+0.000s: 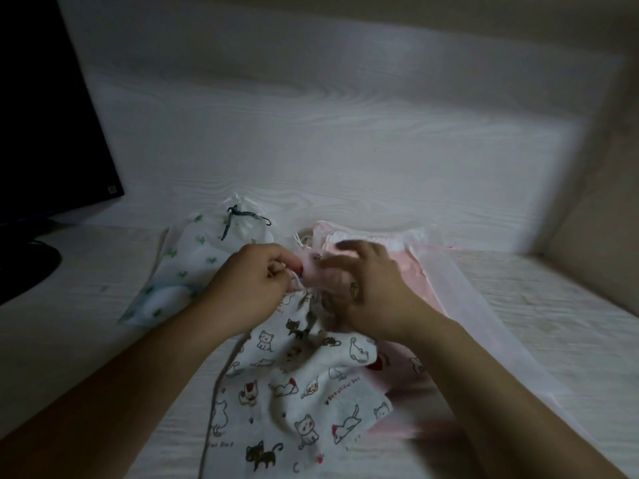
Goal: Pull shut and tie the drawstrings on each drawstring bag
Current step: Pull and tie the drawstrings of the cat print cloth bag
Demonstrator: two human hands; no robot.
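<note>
A white bag printed with cats [304, 392] lies on the table in front of me, its neck gathered tight between my hands. My left hand [252, 285] is curled at the left of the neck and pinches the bag's drawstring. My right hand [366, 288] is blurred, with fingers spread over the bunched top of the bag; what it holds is unclear. Behind on the left lies a white bag with green prints [193, 267], its green cord [242, 219] tied. A pink bag [425, 271] lies behind on the right under my right hand.
A dark monitor [45, 115] and its round base [24, 267] stand at the left. A white wood-grain wall panel [328, 133] rises behind the table [570, 323], and a side wall closes the right.
</note>
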